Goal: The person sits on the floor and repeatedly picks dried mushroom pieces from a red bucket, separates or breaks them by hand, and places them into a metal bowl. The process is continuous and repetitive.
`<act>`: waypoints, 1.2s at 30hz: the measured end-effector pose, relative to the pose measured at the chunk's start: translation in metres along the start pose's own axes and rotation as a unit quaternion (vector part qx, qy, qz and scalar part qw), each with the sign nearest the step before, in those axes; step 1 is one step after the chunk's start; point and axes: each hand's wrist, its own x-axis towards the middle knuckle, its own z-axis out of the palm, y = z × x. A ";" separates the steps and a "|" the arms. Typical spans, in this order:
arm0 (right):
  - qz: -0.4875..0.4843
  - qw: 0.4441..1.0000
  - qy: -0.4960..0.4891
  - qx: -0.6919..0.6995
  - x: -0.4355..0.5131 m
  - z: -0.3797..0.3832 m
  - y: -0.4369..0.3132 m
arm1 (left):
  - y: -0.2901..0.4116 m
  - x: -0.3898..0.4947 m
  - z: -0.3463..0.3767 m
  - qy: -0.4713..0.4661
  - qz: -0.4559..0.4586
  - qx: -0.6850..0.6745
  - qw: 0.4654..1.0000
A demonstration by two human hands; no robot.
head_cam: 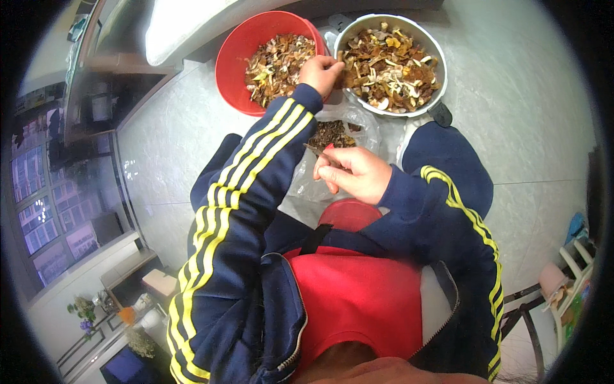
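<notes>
My left hand [320, 73] is over the right rim of a red plastic bucket [231, 72], its fingers pinched on a brown mushroom piece [340, 56] beside a silver metal pot [443, 67]. Cut mushrooms [276, 60] in brown, white and yellow lie inside the bucket. More mushrooms [393, 67], many with pale stems, fill the pot. Lower down, my right hand [355, 170] holds a small, thin pointed tool [314, 149], apparently a knife, its tip towards the left sleeve. Under it a clear plastic bag [307, 180] contains dark brown scraps [333, 134].
The containers stand on a grey tiled floor [518, 134] between and beyond my knees. A black pot handle [440, 114] juts towards my right knee. A white curved furniture edge [182, 33] overhangs at upper left. A rack [573, 283] stands at right.
</notes>
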 end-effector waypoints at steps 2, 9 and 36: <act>-0.001 0.998 0.032 0.053 -0.004 -0.001 -0.010 | -0.005 0.018 0.027 0.029 0.031 0.056 0.998; -0.007 0.987 0.096 0.127 -0.006 -0.017 -0.025 | -0.037 0.072 0.088 0.041 0.024 0.190 0.981; 0.043 0.965 0.128 -0.223 0.046 0.003 0.061 | -0.005 -0.246 -0.071 -0.074 -0.180 -0.706 0.681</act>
